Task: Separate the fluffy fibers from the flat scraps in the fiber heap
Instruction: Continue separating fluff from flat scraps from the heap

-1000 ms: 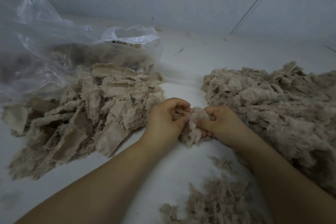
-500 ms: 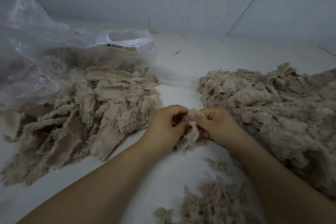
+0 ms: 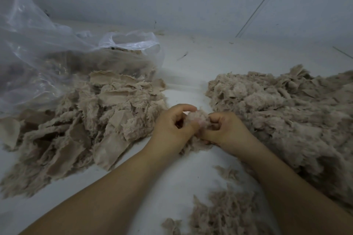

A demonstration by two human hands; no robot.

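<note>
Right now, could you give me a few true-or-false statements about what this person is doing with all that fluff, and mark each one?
1. Both hands hold one small fluffy clump between them. True: the left hand and the right hand both pinch it.
2. The clear plastic bag lies on the right. False: it lies far left, behind the heap of flat scraps.
3. A big fluffy heap lies to the right of the hands. True.
4. The left hand rests flat on the table. False: its fingers are curled round the clump.
5. Loose fibers lie near the bottom edge, between the forearms. True.
</note>
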